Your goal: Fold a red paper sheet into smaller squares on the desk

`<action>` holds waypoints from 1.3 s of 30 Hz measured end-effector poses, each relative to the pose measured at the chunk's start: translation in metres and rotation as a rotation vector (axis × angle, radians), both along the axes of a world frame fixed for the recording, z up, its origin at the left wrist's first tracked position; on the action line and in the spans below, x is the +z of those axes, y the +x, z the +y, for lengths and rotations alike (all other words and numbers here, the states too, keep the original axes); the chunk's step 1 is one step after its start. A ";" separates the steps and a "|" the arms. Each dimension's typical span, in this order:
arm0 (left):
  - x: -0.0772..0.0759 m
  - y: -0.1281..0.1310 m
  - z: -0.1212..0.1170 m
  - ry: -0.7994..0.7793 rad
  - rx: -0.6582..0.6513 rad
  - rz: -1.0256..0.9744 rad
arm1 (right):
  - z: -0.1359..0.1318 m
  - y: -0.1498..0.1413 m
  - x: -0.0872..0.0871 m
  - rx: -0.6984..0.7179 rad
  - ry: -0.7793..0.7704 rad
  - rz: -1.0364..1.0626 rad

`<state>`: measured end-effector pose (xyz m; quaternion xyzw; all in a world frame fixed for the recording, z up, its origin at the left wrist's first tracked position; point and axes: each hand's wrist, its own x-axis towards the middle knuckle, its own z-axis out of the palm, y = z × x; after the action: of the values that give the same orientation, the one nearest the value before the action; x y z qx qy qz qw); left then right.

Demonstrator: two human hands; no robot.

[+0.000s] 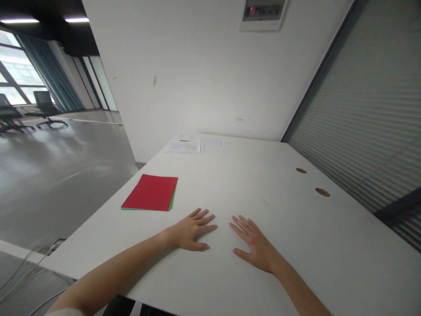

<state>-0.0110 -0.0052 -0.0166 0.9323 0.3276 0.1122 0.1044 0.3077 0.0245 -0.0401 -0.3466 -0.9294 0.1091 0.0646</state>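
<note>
My left hand [194, 230] lies flat on the white table [250, 175], fingers spread and nothing in it. Across a small gap, my right hand [253, 243] also rests palm down with its fingers apart, holding nothing. Nearest to the left hand is a red sheet [151, 192], lying to its upper left near the table's left edge. Green sheets [173, 199] peek out from under the red one along its right and lower sides. Neither hand touches this stack.
Printed papers [184, 146] lie at the table's far end, against the white wall [197, 66]. Two oval holes [322, 192] pierce the tabletop on the right, beside a window with blinds [368, 123]. Cables [36, 254] hang by the left edge. Office chairs [48, 107] stand far left.
</note>
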 end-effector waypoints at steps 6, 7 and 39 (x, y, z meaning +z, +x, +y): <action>-0.003 0.001 0.001 -0.008 0.001 -0.005 | 0.000 0.001 0.000 -0.002 0.004 -0.021; -0.003 0.001 0.001 -0.009 0.002 -0.006 | 0.000 0.001 0.000 -0.001 0.006 -0.024; 0.021 -0.195 0.020 0.224 1.089 0.005 | 0.005 -0.001 0.007 -0.044 0.203 0.171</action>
<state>-0.2060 0.0145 0.0046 0.6338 0.7485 0.1820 -0.0693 0.3064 0.0294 -0.0334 -0.3482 -0.9189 0.0421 0.1807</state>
